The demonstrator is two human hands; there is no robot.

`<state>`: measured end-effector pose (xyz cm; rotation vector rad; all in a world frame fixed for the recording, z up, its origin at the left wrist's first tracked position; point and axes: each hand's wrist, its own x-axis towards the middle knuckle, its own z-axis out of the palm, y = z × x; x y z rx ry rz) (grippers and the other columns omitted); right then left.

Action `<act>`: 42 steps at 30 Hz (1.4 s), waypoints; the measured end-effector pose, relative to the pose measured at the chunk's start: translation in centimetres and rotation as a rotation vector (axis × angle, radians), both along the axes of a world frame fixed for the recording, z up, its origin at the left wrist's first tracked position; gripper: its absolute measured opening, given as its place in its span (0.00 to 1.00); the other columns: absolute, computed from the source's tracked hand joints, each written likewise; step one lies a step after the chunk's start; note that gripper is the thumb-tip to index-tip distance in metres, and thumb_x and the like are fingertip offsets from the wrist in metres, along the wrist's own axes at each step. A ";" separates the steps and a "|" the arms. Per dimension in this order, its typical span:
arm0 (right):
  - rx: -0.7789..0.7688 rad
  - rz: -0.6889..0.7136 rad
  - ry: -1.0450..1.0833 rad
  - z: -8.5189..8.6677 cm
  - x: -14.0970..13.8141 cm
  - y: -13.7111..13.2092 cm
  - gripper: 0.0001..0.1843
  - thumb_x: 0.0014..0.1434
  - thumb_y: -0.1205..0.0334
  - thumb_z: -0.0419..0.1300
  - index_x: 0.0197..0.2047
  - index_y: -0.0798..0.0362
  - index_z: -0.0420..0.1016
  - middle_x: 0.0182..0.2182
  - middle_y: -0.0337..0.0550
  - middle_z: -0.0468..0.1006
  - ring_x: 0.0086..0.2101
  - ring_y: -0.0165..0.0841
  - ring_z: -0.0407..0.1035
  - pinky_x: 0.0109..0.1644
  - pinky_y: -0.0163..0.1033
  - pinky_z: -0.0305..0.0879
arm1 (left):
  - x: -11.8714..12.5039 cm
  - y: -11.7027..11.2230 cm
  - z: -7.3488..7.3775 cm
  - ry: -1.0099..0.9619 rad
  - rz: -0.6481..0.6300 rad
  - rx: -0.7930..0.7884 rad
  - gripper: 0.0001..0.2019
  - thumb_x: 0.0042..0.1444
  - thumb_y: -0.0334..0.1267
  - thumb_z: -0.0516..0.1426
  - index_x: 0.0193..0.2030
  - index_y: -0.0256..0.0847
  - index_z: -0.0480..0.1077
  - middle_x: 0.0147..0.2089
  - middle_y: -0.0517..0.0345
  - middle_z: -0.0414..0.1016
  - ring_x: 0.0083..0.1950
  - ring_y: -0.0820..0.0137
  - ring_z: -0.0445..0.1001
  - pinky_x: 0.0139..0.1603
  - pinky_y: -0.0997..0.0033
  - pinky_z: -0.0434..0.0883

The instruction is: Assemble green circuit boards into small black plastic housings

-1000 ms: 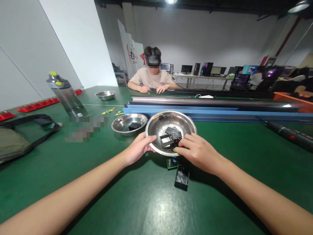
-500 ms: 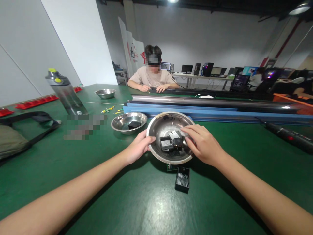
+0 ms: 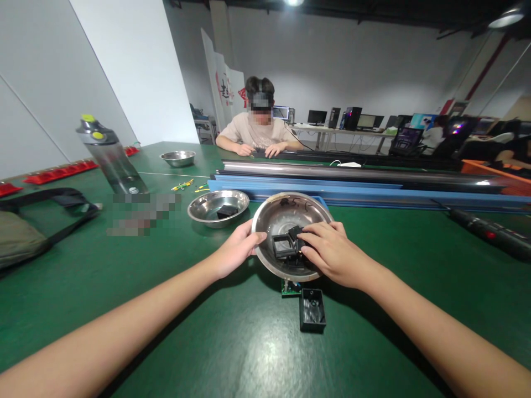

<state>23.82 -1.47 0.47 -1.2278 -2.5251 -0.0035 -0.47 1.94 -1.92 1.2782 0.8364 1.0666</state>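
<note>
My left hand (image 3: 238, 249) is closed on the left rim of a tilted steel bowl (image 3: 269, 218), thumb over the edge. Inside the bowl lie several black plastic parts, among them a square frame (image 3: 283, 246). My right hand (image 3: 332, 249) reaches in over the right rim, its fingers curled on a black plastic part (image 3: 295, 235); its palm hides some of the contents. Below the bowl, a green circuit board (image 3: 290, 288) shows partly from under it. An open black plastic box (image 3: 312, 310) lies beside the board on the green table (image 3: 207, 337).
A second steel bowl (image 3: 199, 213) with a black part stands to the left, a third bowl (image 3: 178, 159) farther back. Long blue profiles (image 3: 352, 193) lie across the table beyond. A bottle (image 3: 114, 160), a bag (image 3: 20, 232) and a black tool (image 3: 489, 232) flank the sides. A person (image 3: 261, 127) sits opposite.
My right hand has moved left and deeper into the bowl, onto the black parts. The pale plate there is now out of sight. The bowl has shifted slightly, showing more circuit board.
</note>
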 end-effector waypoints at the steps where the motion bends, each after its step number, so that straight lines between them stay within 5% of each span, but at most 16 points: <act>1: -0.010 -0.001 0.009 0.0 0.0 0.0 0.20 0.71 0.57 0.48 0.57 0.55 0.75 0.54 0.55 0.75 0.54 0.44 0.67 0.58 0.53 0.52 | 0.1 0.0 0.0 0.007 0.005 0.000 0.16 0.50 0.37 0.62 0.47 0.36 0.72 0.38 0.54 0.79 0.35 0.66 0.80 0.35 0.71 0.78; 11: -0.074 -0.026 0.001 -0.1 -0.8 -0.3 0.22 0.71 0.52 0.48 0.63 0.44 0.70 0.57 0.56 0.72 0.60 0.47 0.62 0.59 0.56 0.54 | 0.2 -0.1 0.4 0.105 0.029 0.019 0.19 0.51 0.37 0.62 0.50 0.38 0.71 0.33 0.60 0.75 0.32 0.70 0.77 0.29 0.76 0.73; 22: -0.119 -0.096 0.073 -0.4 -1.2 0.0 0.21 0.72 0.54 0.47 0.54 0.55 0.77 0.52 0.57 0.72 0.57 0.45 0.65 0.62 0.55 0.56 | 0.2 0.0 0.2 0.092 0.037 0.010 0.20 0.50 0.38 0.63 0.50 0.37 0.71 0.35 0.58 0.77 0.33 0.69 0.77 0.29 0.75 0.74; 30: -0.094 -0.081 0.107 -0.6 -1.0 0.3 0.20 0.72 0.60 0.45 0.52 0.55 0.77 0.47 0.53 0.74 0.49 0.41 0.69 0.57 0.50 0.62 | 0.3 -0.1 0.6 0.032 0.032 0.002 0.15 0.50 0.32 0.63 0.47 0.37 0.74 0.23 0.64 0.71 0.29 0.68 0.76 0.25 0.77 0.73; 37: -0.060 -0.054 0.384 -0.8 -0.8 0.7 0.20 0.70 0.63 0.47 0.51 0.57 0.79 0.47 0.52 0.76 0.48 0.39 0.72 0.55 0.44 0.66 | 0.1 0.1 0.2 -0.019 0.017 -0.036 0.17 0.51 0.35 0.63 0.49 0.37 0.72 0.37 0.55 0.78 0.35 0.67 0.80 0.36 0.70 0.79; 42: 0.008 -0.131 0.675 -0.5 -0.2 1.2 0.19 0.64 0.67 0.51 0.51 0.56 0.80 0.47 0.51 0.78 0.46 0.39 0.73 0.52 0.44 0.69 | 0.1 0.2 0.2 -0.091 0.028 -0.055 0.16 0.51 0.34 0.63 0.47 0.36 0.72 0.37 0.55 0.79 0.33 0.68 0.80 0.35 0.71 0.80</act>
